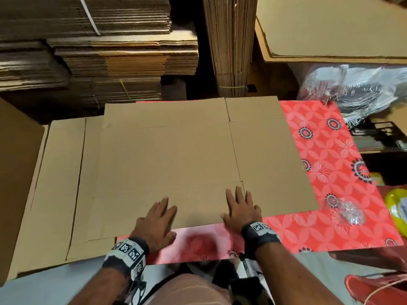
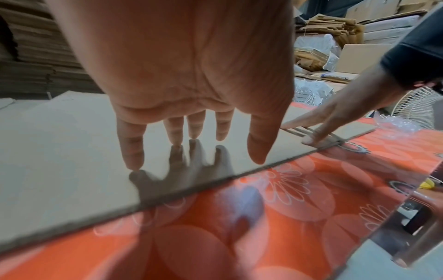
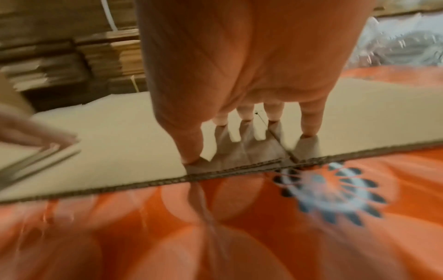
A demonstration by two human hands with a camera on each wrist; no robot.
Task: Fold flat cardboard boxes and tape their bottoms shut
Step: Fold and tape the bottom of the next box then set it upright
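Note:
A flat brown cardboard box lies on a table covered with a red flowered cloth, its flaps unfolded. Both my hands rest on it near its front edge. My left hand lies with straight, spread fingers, the fingertips touching the board. My right hand is to the right of it, fingers straight. They press down beside the slot between two flaps, and the thumb is at the board's edge. Neither hand holds anything.
Another flat cardboard sheet sticks out under the box at the left. Stacks of flat cardboard and an upright tied bundle stand behind. At the right lie crumpled clear plastic, a yellow-green round object and plastic-wrapped goods.

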